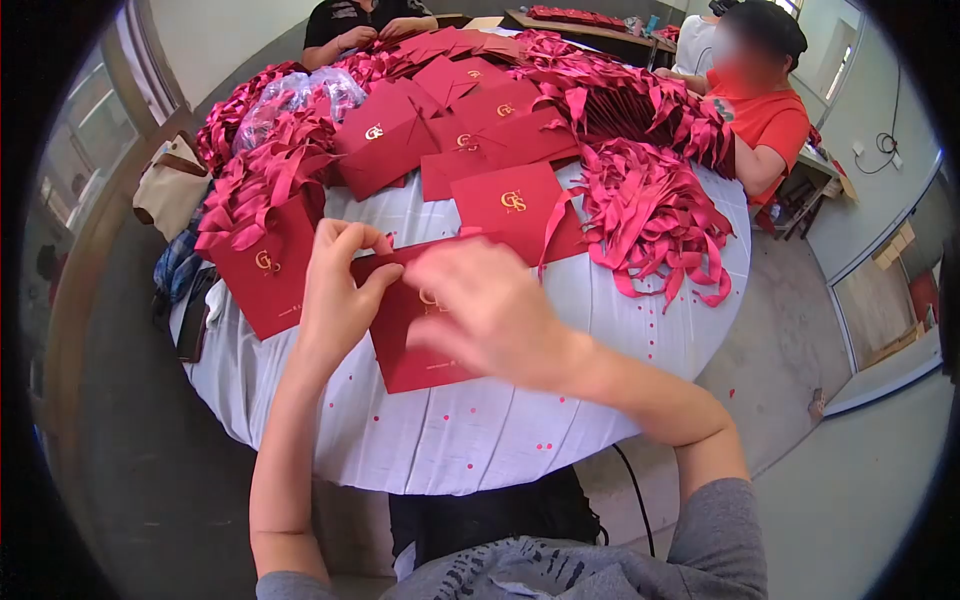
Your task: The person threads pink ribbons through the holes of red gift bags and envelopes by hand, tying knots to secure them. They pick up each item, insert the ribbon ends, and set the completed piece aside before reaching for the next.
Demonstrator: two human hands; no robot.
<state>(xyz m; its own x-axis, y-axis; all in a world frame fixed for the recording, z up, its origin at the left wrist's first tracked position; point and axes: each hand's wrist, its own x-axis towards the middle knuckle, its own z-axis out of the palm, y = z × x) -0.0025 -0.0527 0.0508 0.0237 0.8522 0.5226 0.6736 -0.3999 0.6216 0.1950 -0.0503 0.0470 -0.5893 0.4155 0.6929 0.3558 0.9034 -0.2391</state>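
A red paper bag point(425, 352) with gold lettering lies flat on the table in front of me. My left hand point(342, 285) is at its upper left, thumb and forefinger pinching the bag's top edge. My right hand point(505, 318) is over the bag's right part and hides much of it; motion smears its fingers, so their hold cannot be made out. Right behind lies another red bag point(495, 190) with a gold logo. A heap of red ribbon handles point(655, 215) spreads to its right.
More red bags point(385, 135) and ribbon piles cover the back of the white-clothed round table point(600, 345). At left, ribboned bags point(262, 285) stack up near a beige bag point(172, 185). A person in red point(770, 120) sits at right; another's hands point(385, 32) work at the far side.
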